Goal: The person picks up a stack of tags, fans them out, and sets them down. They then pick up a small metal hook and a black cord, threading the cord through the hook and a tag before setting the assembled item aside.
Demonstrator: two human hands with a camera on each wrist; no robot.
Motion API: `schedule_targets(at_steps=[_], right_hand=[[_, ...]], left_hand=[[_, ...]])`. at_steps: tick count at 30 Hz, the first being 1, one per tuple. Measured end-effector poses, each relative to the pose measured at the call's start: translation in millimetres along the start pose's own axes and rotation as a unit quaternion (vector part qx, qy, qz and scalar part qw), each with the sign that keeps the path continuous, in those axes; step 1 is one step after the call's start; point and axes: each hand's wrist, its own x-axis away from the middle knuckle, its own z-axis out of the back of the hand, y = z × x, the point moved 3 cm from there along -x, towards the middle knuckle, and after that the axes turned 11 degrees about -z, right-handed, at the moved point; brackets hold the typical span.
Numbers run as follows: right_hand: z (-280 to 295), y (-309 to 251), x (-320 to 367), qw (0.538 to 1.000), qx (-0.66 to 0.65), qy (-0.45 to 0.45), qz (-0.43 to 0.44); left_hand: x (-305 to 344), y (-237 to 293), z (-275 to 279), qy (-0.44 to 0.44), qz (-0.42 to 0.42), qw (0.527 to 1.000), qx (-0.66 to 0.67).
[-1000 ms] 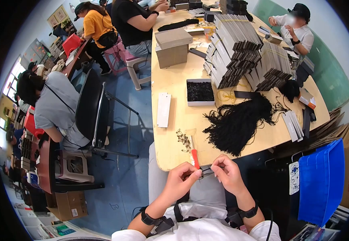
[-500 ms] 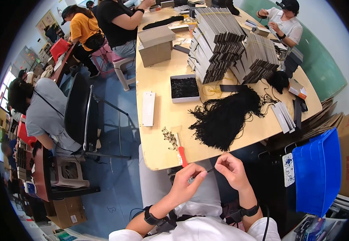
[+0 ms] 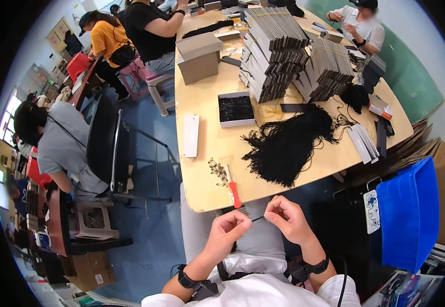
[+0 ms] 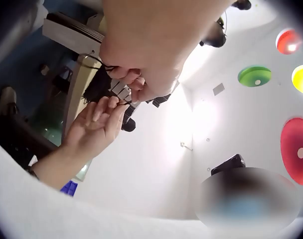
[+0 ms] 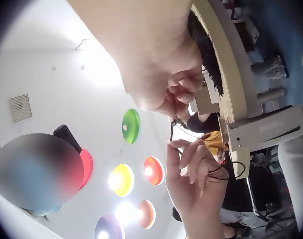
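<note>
Between the two hands a short dark cord (image 3: 257, 219) is stretched. My left hand (image 3: 227, 234) pinches its left end between thumb and fingertips; my right hand (image 3: 291, 224) pinches the other end. In the right wrist view, a dark loop (image 5: 237, 169) trails from the fingers of the left hand (image 5: 197, 186), near a grey printed tag (image 5: 266, 128). The left wrist view shows several layered tags (image 4: 72, 34), with cord running from a hole in them towards the left hand (image 4: 146, 45). The right hand (image 4: 89, 134) faces it closely.
On the table (image 3: 202, 189) lie a red-handled tool (image 3: 234, 194), small metal pieces (image 3: 217, 171), a pale tag (image 3: 191, 135), a box of black pieces (image 3: 235, 109), black cords (image 3: 289, 146) and tall tag stacks (image 3: 276, 56). A blue bin (image 3: 406, 212) stands at the right.
The head view has shifted since the earliest frame. Compared with half a second ago, both hands are slightly further left in view, and the dark cord between them shows more clearly.
</note>
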Motion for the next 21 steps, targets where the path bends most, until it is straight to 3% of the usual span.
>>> schedule_targets(at_steps=[2,3,5,9,11,14,16,19,20,21], right_hand=[[-7.3,-6.6,1.1,0.994,0.104,0.010,0.029],[-10.6,-7.1,1.3,0.994,0.102,0.007,0.031],[-17.6,-8.8,1.9,0.989,0.138,-0.011,0.050],[-23.3,-7.9,1.4,0.990,0.130,-0.034,0.035],[-24.7,-4.9,0.2,0.991,0.128,-0.039,0.033],[-25.7,-3.8,-2.0,0.992,0.124,-0.031,0.017],[-25.2,-0.9,-4.2,0.992,0.123,-0.020,0.006],[-25.9,6.8,-6.7,0.991,0.131,-0.031,0.008],[-26.6,7.7,-6.5,0.991,0.129,-0.041,0.004],[-27.3,8.2,-6.8,0.991,0.127,-0.050,0.001]], left_hand=[[7.3,-0.6,2.1,0.030,0.050,0.983,0.175],[9.9,-4.1,1.1,0.032,0.048,0.983,0.173],[10.0,-7.9,3.9,0.105,-0.049,0.993,0.011],[14.6,9.3,-1.1,0.097,-0.091,0.982,-0.136],[16.2,3.2,1.4,0.091,-0.088,0.984,-0.123],[18.4,-2.7,9.7,0.153,-0.068,0.985,-0.044],[19.8,-4.5,17.0,0.109,0.006,0.987,0.119],[18.8,-1.7,17.4,0.083,0.034,0.974,0.206],[17.1,-3.7,13.7,0.083,0.034,0.975,0.205],[14.0,-4.4,10.4,0.111,-0.023,0.991,0.065]])
